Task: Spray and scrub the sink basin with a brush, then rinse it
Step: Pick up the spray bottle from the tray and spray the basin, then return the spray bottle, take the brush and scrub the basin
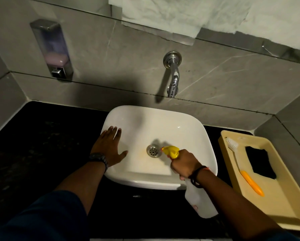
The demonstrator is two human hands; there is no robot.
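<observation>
A black stone bench point(41, 145) sits in a nook of grey marbled wall tiles, with a soap dispenser point(51, 49) and a chrome tap point(173, 75) fixed to the wall. The white sink basin point(156, 124) stands on the bench, an orange stain beside its drain point(153, 150). The left hand point(109, 146) lies flat and spread on the basin's left rim. The right hand point(185, 163) grips a spray bottle point(198, 199), its yellow nozzle over the drain. The brush point(245, 167) lies in a cream tray point(285, 206) with a black pad point(259, 162).

Right hand point(185, 163) around spray bottle point(200, 200) over sink point(163, 122)
</observation>
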